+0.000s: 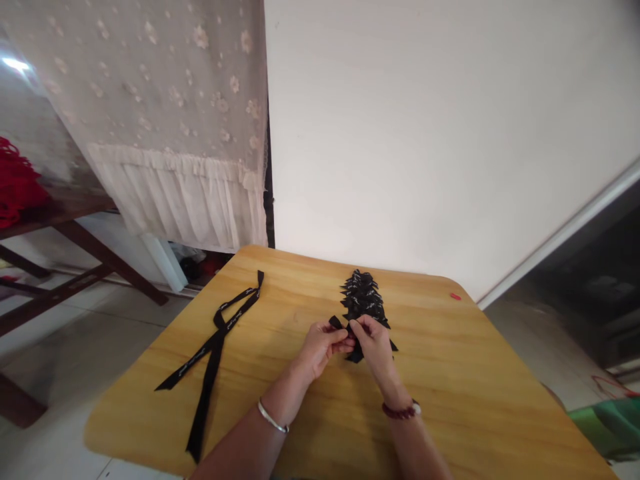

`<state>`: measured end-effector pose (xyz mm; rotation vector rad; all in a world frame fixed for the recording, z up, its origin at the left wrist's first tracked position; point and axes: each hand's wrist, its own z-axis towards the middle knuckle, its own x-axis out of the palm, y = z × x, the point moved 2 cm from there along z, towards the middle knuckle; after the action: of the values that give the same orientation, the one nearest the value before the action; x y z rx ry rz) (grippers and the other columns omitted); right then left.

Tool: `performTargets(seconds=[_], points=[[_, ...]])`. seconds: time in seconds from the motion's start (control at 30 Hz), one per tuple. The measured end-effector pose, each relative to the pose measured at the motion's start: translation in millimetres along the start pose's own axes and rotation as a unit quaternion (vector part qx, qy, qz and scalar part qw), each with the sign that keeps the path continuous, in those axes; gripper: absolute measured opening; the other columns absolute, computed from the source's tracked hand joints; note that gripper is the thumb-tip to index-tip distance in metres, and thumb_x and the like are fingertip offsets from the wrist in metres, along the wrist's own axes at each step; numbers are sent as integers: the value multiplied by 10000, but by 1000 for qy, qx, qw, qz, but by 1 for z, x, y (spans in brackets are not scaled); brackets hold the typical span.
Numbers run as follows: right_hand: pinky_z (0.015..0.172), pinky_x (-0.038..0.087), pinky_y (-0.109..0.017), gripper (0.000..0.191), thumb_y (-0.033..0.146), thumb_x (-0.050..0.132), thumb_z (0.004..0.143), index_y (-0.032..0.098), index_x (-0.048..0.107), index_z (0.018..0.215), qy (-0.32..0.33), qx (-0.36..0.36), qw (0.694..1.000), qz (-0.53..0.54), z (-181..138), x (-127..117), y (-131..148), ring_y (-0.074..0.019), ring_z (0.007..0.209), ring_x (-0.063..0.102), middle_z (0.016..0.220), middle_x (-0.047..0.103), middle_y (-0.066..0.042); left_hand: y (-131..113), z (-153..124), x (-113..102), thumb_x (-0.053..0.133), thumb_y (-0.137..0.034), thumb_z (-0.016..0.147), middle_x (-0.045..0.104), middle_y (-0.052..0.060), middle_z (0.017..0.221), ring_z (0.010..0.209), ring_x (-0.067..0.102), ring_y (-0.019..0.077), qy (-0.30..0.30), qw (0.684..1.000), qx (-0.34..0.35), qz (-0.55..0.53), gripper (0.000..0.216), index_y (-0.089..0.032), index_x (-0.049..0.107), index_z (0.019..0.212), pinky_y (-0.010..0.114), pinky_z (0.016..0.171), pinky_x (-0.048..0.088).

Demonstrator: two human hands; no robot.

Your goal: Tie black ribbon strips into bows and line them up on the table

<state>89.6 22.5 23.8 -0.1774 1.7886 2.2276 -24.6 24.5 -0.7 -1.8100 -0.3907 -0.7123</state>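
Note:
Both my hands meet near the middle of the wooden table, pinching a black ribbon bow (336,323) between fingertips and thumbs. My left hand (320,345) grips its left side, where a loop sticks up. On the other side, my right hand (373,347) holds the bow's centre or right part, mostly hidden by the fingers. Just beyond my hands lies a row of overlapping black bows (361,293) with white lettering. Black ribbon tails show below and right of my right hand. To the left, loose black ribbon strips (216,339) with white print lie crossed on the tabletop.
The wooden table (430,407) has rounded corners and stands against a white wall panel (400,133). A small red piece (455,296) lies near its far right corner. At left are a lace curtain (185,100) and a dark table (75,203) bearing red material (17,183).

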Motion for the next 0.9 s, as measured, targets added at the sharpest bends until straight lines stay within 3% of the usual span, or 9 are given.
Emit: performTargets(seconds=[0.17,0.3,0.6,0.77,0.9], points=[[432,293,-201,324,397,440,766,188,400,522,-2,-3,1000,4,-2,0,5,-93,472,358,484,379,49,0,1,-2,696,-127,554,655,109,626,514,601,147,-36,999,10,18,150,-41,626,656,234,491,485],[441,288,-201,297,359,516,710,191,393,499,16,-22,999,-28,-1,2,3,-89,468,340,478,361,58,0,2,-3,700,-130,545,630,77,549,510,602,150,-38,999,9,10,139,-47,621,623,229,482,481],[505,378,-213,305,428,468,748,165,547,614,63,18,995,77,-1,1,8,-125,559,486,588,545,8,4,0,-2,704,-182,523,638,94,556,479,600,153,39,994,-43,92,172,-59,623,611,244,492,476],[514,390,-222,214,355,539,709,158,571,633,115,23,990,83,-2,4,5,-128,562,507,623,586,-7,5,-2,0,682,-186,527,623,75,494,453,585,147,61,989,-50,126,155,-70,631,616,241,463,470],[548,397,-228,167,279,562,687,167,537,566,68,-9,997,26,-1,4,-3,-134,586,516,629,590,-12,5,-4,4,692,-207,515,612,63,475,426,574,138,56,987,-52,142,162,-77,620,580,237,453,466]])
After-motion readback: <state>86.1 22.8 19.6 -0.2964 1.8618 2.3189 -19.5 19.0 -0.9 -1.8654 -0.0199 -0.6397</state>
